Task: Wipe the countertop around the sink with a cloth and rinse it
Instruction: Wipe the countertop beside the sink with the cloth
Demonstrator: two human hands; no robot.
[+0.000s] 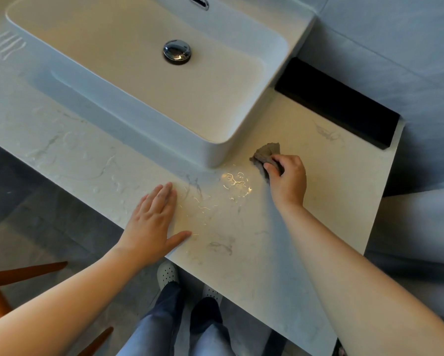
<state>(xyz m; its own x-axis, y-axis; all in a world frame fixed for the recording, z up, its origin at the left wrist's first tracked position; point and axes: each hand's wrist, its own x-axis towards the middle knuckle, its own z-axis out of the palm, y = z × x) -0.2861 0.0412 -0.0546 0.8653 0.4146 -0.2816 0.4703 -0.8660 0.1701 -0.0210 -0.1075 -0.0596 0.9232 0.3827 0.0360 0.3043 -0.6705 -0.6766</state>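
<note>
A grey cloth (266, 157) is gripped by the right hand (287, 179) on the countertop (318, 191), just beside the sink (215, 150) corner. The left hand (152, 224) is laid flat, fingers straight, at the front edge.

The pale, grey-veined surface (318, 201) ran across the view from 10 o'clock to 5 o'clock. A white rectangular sink (164, 129) stood on it toward 12 o'clock. A black block (339, 104) sat at 2 o'clock, against the sink's right wall and along the surface's rear edge. A crumpled grey cloth (265, 154) lay just beside the sink's near corner, at its 3 o'clock, gripped against the surface by the right hand (289, 181). The left hand (151, 224) lay flat with straight fingers near the front edge, at 7 o'clock of that corner. Water streaks (235, 182) glistened between the hands, and more beaded toward 9 o'clock.
</note>
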